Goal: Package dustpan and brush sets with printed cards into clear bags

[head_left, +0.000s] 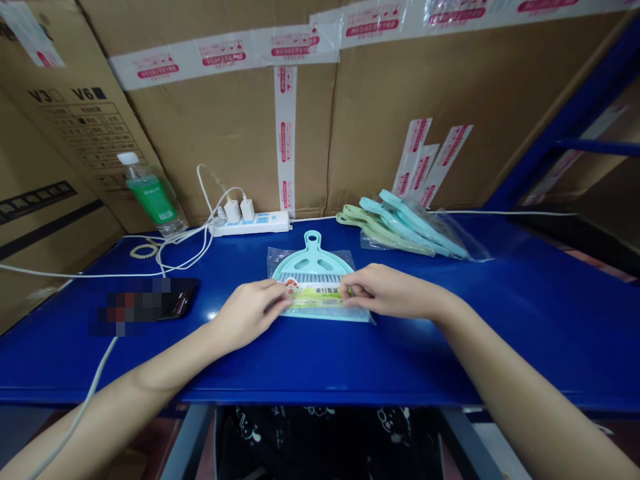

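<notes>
pinching the label [317,293] on a dustpan set [323,263] dead centre, with left hand [250,308] at 9 o'clock, right hand [377,291] at 3. looks bagged and labelled already, can't tell if sealed. spare sets [400,227] at 2.

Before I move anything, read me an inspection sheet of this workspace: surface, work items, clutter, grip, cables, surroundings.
Surface: blue tabletop.
Work items: light-blue dustpan and brush in a clear bag with a printed label, handle pointing away; bagged green and light-blue pieces at back right.
Clutter: green-labelled bottle, beige ring, black object, partly pixelated, all left.
Grip: left hand and right hand at the label's two ends; pinching or pressing, unclear.
Cables: white cables tangled at left; white power strip holding chargers.
Surroundings: taped cardboard behind; blue frame right.
</notes>
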The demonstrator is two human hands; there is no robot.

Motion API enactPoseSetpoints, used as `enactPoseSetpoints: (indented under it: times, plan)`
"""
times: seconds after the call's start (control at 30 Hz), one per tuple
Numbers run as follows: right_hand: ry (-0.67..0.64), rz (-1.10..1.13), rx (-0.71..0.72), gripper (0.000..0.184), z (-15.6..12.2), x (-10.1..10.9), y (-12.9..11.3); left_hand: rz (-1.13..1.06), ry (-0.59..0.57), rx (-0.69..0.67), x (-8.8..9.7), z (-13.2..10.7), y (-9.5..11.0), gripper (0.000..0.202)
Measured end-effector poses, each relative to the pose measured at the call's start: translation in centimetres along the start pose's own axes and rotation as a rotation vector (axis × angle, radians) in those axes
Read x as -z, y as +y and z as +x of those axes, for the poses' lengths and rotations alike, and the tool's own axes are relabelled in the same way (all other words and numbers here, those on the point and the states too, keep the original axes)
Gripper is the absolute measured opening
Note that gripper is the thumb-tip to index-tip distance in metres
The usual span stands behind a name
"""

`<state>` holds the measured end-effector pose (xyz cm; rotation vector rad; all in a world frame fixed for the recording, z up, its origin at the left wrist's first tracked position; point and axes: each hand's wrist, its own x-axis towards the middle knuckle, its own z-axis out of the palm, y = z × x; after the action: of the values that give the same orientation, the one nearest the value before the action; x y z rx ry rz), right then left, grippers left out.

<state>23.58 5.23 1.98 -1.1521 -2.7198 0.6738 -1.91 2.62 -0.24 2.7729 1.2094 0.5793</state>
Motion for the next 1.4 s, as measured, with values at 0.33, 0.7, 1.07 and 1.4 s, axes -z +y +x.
enactPoseSetpoints:
  times: [0.33, 0.7, 1.07, 1.4]
  plan:
    - [0.045, -0.08, -0.041, 0.024, -0.1, -0.33, -0.52, 0.031, 0.018, 0.11, -0.47, 0.17, 0.01, 0.013]
    - [0.062, 0.021, -0.095, 0.023, 0.13, -0.46, -0.42, 0.052, 0.029, 0.126, -0.53, 0.14, -0.44, 0.007]
    - [0.007, -0.059, -0.081, 0.027, -0.16, -0.09, -0.62, 0.173, -0.071, 0.169, -0.13, 0.2, -0.07, 0.019]
    - [-0.066, 0.06, -0.059, 0.035, -0.48, 0.06, -0.86, 0.024, -0.044, 0.129, -0.13, 0.11, -0.24, 0.018]
